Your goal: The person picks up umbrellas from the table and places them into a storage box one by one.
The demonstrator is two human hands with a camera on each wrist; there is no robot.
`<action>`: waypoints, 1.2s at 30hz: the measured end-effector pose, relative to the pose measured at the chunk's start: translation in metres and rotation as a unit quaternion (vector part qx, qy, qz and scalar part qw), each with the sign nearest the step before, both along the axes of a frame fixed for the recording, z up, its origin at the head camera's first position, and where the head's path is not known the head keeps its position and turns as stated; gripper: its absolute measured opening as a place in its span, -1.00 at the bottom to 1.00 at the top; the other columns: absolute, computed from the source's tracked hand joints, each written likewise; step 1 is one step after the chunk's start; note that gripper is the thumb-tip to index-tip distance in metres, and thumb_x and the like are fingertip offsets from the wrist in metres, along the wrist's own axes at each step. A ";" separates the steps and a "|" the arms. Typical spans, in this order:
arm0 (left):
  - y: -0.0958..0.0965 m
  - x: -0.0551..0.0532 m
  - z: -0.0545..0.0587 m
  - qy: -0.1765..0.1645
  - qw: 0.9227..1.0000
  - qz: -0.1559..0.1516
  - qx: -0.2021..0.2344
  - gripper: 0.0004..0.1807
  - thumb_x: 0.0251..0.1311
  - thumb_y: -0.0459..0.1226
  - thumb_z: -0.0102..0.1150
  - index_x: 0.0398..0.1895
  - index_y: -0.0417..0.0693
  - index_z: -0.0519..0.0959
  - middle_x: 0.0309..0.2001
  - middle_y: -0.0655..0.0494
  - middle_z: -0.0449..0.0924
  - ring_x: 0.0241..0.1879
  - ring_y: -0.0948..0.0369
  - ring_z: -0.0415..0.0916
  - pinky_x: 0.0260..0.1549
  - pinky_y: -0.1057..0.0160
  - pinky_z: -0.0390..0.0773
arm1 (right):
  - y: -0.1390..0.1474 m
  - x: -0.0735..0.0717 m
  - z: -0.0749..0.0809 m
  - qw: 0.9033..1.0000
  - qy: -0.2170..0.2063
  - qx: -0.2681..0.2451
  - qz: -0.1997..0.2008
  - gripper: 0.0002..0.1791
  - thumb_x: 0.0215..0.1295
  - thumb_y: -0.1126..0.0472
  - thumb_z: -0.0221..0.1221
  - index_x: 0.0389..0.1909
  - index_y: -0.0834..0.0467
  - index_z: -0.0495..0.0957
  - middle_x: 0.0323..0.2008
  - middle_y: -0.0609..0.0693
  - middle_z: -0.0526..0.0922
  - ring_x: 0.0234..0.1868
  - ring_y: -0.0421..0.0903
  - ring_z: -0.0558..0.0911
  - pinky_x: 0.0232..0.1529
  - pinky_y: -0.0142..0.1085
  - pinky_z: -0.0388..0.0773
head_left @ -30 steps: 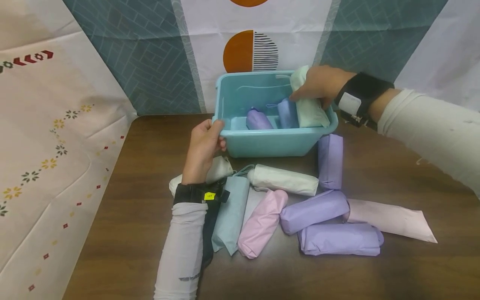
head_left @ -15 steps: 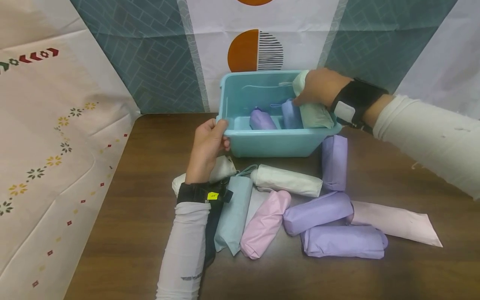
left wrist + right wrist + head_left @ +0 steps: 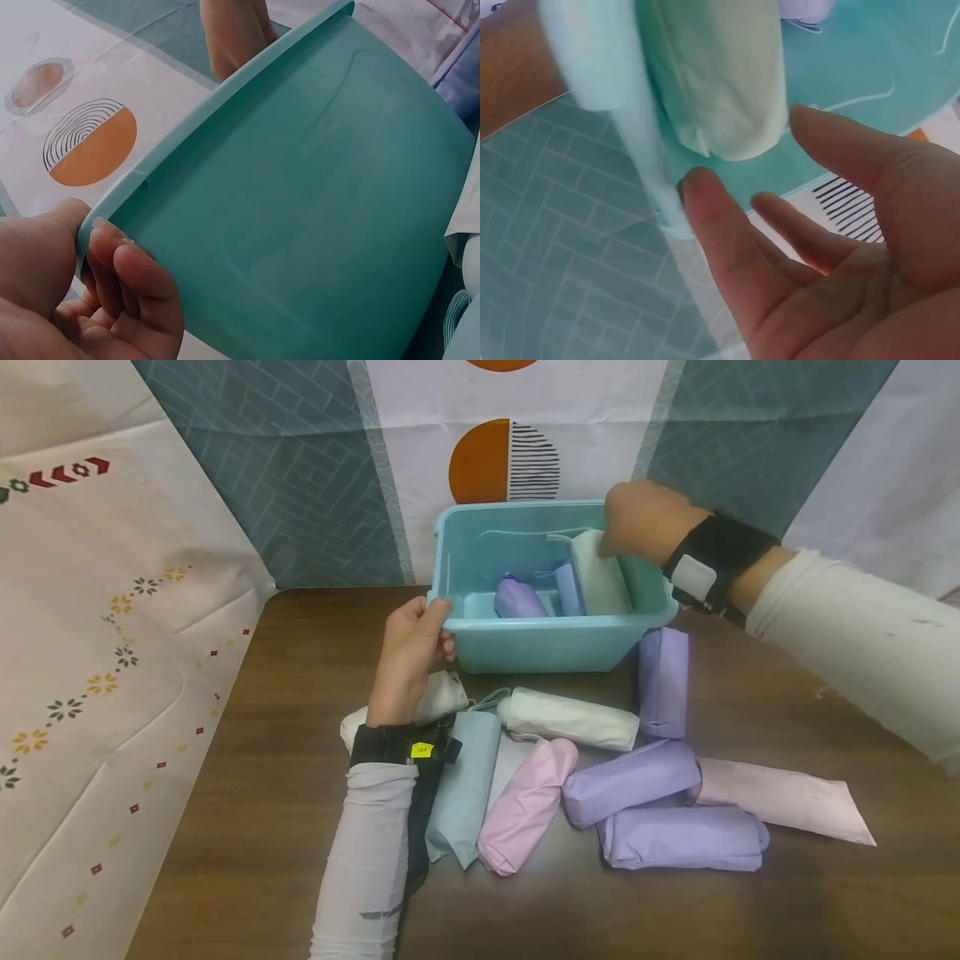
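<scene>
We find the left hand (image 3: pixel 408 647) gripping the blue bin (image 3: pixel 540 648) by its rim — the right hand (image 3: pixel 648 522), fingers parted, empty, beside the pale green pouch (image 3: pixel 602 578) inside.

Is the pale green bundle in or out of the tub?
In: the pale green bundle sits within the tub's walls, beside the blue bundle.

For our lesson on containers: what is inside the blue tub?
A purple pouch, a blue pouch and a pale green pouch. Their near ends cannot be seen, covered by the tub itself.
</scene>
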State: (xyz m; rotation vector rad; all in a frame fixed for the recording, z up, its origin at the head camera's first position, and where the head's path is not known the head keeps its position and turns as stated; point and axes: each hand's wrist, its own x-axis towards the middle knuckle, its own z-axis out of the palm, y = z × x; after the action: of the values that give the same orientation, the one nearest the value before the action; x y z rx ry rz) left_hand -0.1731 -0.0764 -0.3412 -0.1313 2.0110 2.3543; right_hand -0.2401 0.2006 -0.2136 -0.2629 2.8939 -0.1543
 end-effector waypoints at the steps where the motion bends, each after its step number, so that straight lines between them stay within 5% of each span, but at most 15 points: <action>1: 0.000 0.000 0.000 0.000 1.000 0.000 0.000 -0.79 0.24 -0.25 0.07 -0.41 -0.22 0.35 -0.59 0.02 0.29 -0.68 0.22 0.27 -0.63 0.30 0.38 | 0.002 0.000 0.000 1.000 0.000 -0.005 0.001 -0.71 0.22 0.12 0.13 -0.27 0.32 0.47 -0.42 0.13 0.43 -0.39 0.06 0.43 -0.50 -0.15 0.38; 8: 0.000 0.001 0.000 -0.002 1.000 0.001 0.000 -0.80 0.24 -0.25 0.07 -0.40 -0.22 0.36 -0.59 0.02 0.29 -0.68 0.22 0.27 -0.63 0.31 0.38 | 0.015 0.000 0.001 1.000 -0.004 -0.028 0.004 -0.42 0.36 0.04 -0.03 0.23 0.40 0.34 0.14 0.33 0.43 -0.01 0.21 0.46 -0.17 0.13 0.43; 27: 0.000 -0.001 0.000 -0.002 1.000 -0.002 0.004 -0.74 0.25 -0.26 0.05 -0.26 -0.36 0.37 -0.56 0.01 0.29 -0.66 0.22 0.28 -0.62 0.31 0.39 | 0.018 0.006 0.003 0.999 0.020 -0.038 -0.004 -0.36 0.45 -0.07 -0.15 0.33 0.32 0.27 0.25 0.33 0.33 0.11 0.27 0.43 -0.11 0.19 0.39; 36: 0.000 0.000 0.000 -0.004 1.000 -0.001 0.003 -0.73 0.26 -0.25 0.05 -0.23 -0.37 0.37 -0.55 -0.01 0.29 -0.65 0.20 0.28 -0.61 0.30 0.39 | 0.037 0.013 -0.004 0.995 0.039 -0.097 -0.011 -0.32 0.43 -0.10 -0.14 0.36 0.33 0.23 0.14 0.32 0.44 0.06 0.25 0.48 -0.16 0.12 0.43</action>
State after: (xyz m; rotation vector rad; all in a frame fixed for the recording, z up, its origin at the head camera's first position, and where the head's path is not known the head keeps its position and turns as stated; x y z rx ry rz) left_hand -0.1734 -0.0762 -0.3410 -0.1399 1.9997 2.3546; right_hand -0.2274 0.2374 -0.2172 -0.2771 2.9619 -0.4384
